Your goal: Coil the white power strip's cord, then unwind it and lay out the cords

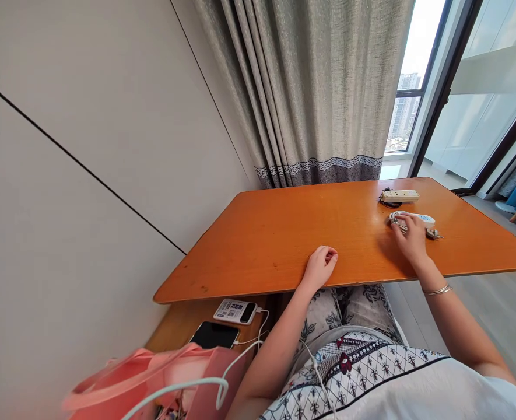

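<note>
On the right part of the orange-brown tabletop lies a white power strip with its cord bundled at its left end. My right hand is over it, with thumb and fingers closed around the bundled cord and part of the strip hidden beneath. The strip's plug shows to the right of the hand. Near the table's front edge my left hand rests with its fingers loosely curled in, and nothing shows in them. Just behind the white strip sits a cream power strip with a black cord.
Below the table's left front edge, a white power bank and a black phone lie on a lower wooden surface, with white cables attached. A pink bag stands at the lower left. A curtain hangs behind the table.
</note>
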`<state>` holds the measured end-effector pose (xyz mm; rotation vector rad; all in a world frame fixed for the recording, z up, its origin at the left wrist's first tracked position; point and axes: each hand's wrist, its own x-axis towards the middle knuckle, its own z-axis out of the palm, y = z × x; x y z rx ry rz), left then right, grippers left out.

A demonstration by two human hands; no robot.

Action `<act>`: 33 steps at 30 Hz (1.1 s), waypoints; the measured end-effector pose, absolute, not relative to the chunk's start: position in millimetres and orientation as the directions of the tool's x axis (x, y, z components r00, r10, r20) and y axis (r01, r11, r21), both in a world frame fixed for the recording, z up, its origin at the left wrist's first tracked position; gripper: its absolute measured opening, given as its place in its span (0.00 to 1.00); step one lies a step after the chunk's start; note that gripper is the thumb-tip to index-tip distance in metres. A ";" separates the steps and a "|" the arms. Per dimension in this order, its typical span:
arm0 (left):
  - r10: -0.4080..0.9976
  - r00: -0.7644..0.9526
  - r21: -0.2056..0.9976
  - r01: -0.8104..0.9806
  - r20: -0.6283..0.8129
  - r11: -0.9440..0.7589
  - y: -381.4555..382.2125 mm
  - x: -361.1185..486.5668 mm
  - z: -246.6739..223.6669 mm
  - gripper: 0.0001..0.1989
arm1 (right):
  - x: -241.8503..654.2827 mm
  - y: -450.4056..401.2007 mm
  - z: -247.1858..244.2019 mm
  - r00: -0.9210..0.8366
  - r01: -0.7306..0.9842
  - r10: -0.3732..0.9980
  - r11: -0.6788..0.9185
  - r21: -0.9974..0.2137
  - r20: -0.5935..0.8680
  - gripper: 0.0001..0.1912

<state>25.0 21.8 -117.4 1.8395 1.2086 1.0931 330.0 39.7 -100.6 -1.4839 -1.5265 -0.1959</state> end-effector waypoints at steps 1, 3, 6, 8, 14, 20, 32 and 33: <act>0.933 0.226 0.851 0.390 0.281 -0.351 21.8 24.7 -117.6 0.03 | 313.1 34.8 -104.6 0.120 0.818 0.711 0.325 -0.475 0.693 0.17; 0.924 0.241 0.811 0.448 0.296 -0.377 21.7 24.4 -118.1 0.04 | 283.4 26.9 -114.2 -0.012 0.773 0.758 0.421 -0.475 0.652 0.18; 0.903 0.245 0.699 0.572 0.353 -0.429 21.0 25.0 -119.6 0.05 | 254.1 20.4 -126.8 -0.192 0.756 0.835 0.461 -0.464 0.515 0.22; 0.891 0.258 0.608 0.657 0.373 -0.445 19.9 26.5 -120.7 0.05 | 245.0 19.1 -130.4 -0.282 0.791 0.879 0.440 -0.425 0.385 0.25; 0.900 0.360 0.411 0.802 0.246 -0.433 15.4 31.8 -120.0 0.16 | 239.7 15.1 -120.4 -0.317 0.892 0.929 0.361 -0.274 0.191 0.29; 0.901 0.368 0.371 0.823 0.230 -0.431 13.2 32.3 -115.7 0.17 | 237.6 11.7 -115.6 -0.314 0.904 0.932 0.352 -0.244 0.182 0.28; 0.891 0.382 0.358 0.818 0.244 -0.449 12.6 31.6 -117.7 0.17 | 239.4 12.0 -120.5 -0.316 0.890 0.919 0.373 -0.262 0.237 0.26; 0.891 0.384 0.358 0.818 0.245 -0.451 12.6 31.5 -118.0 0.17 | 239.6 12.0 -120.9 -0.317 0.890 0.918 0.375 -0.260 0.240 0.26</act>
